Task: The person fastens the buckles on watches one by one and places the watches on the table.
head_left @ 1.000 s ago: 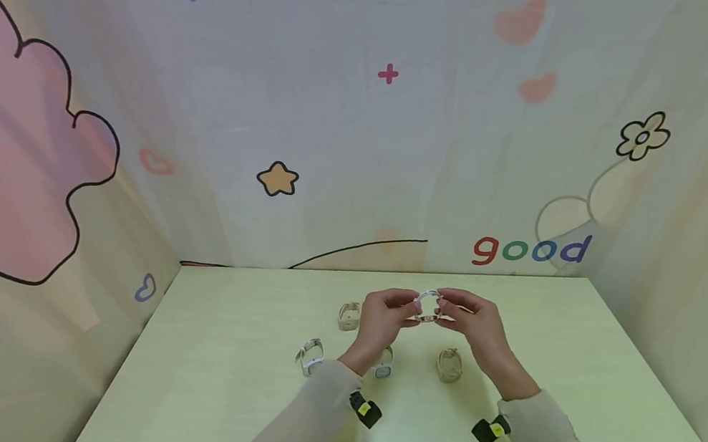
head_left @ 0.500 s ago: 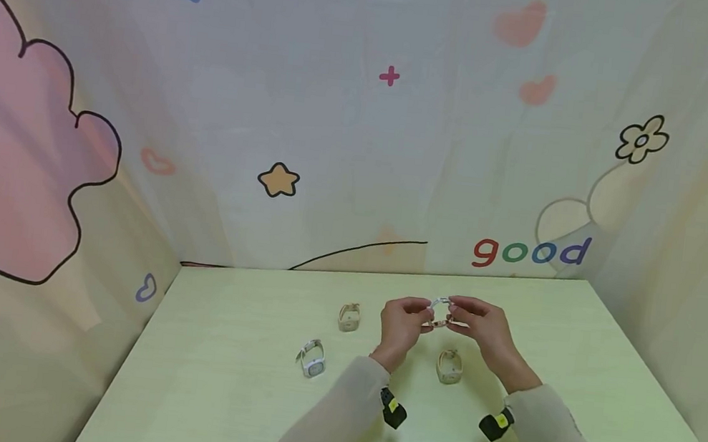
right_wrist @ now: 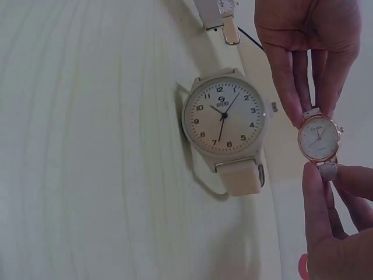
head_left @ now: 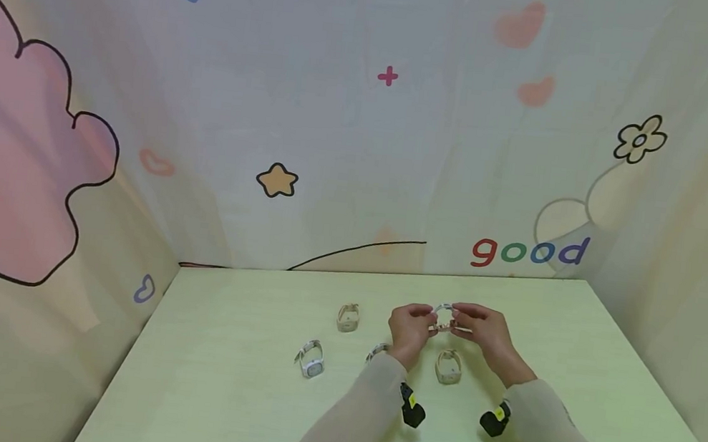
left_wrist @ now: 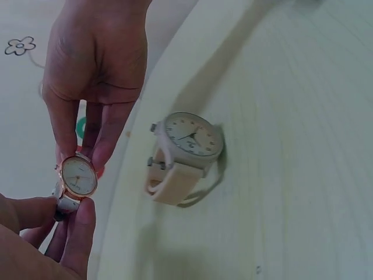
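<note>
A wristwatch with a rose-gold case, white dial and white strap [left_wrist: 78, 176] is held up above the table between both hands. My left hand [head_left: 410, 331] pinches one side of its strap with thumb and fingers. From the opposite side my right hand [head_left: 489, 336] pinches the strap too, so the watch forms a ring between the two hands. Just below, on the table, stands a beige watch [head_left: 449, 368] with a large numbered dial, strap looped under it. Both wrist views show the held watch's dial [right_wrist: 319, 139] plainly.
On the pale green table [head_left: 213, 393] to the left sit a white watch [head_left: 312, 361] and a beige watch [head_left: 348, 318]. Another white watch [head_left: 376, 351] is partly hidden behind the left forearm. A printed cloth [head_left: 340, 104] hangs behind and at the sides.
Both hands have shifted right and slightly nearer with the held watch. The left forearm swung right, covering the middle white watch and then partly uncovering it. The other watches stay put.
</note>
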Available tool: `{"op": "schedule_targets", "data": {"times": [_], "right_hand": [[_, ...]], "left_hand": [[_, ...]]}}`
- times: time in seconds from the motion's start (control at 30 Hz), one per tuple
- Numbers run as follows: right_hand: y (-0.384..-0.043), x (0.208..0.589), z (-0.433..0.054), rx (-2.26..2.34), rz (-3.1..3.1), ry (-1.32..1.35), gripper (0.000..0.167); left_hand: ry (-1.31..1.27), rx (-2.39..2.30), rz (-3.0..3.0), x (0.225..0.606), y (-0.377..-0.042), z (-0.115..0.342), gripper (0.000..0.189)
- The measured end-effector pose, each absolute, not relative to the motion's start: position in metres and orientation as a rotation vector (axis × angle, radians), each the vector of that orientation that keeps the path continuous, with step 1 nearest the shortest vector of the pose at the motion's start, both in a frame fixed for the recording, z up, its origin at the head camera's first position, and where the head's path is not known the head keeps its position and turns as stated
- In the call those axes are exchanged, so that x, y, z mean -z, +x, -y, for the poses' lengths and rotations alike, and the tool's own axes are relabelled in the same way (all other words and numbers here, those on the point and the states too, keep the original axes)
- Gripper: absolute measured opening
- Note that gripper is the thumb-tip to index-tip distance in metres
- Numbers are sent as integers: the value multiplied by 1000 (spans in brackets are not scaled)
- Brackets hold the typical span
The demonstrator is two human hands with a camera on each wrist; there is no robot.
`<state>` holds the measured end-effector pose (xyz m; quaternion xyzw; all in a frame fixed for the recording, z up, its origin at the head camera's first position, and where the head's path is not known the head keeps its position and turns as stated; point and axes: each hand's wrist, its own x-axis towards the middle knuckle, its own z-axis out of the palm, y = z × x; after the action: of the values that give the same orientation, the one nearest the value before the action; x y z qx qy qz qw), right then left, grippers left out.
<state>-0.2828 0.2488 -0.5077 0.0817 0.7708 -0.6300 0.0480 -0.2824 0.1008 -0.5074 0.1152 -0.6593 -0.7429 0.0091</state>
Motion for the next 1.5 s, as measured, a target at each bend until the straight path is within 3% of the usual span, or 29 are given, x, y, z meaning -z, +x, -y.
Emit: {"op": "schedule_targets", "data": {"times": [0.57,1.13,1.5], "right_hand": [[-291,528,-247,1809,-2419,371,32],[-293,530,-250,1612,-2570,359,35],[-285,507,-253,1642,-2644,251,38]], "left_hand": [[510,2094,2269,530,-283,-107,7],[465,1919,2394,531,-284,-104,9],[293,2221,2126,507,-277,-98,9]]}}
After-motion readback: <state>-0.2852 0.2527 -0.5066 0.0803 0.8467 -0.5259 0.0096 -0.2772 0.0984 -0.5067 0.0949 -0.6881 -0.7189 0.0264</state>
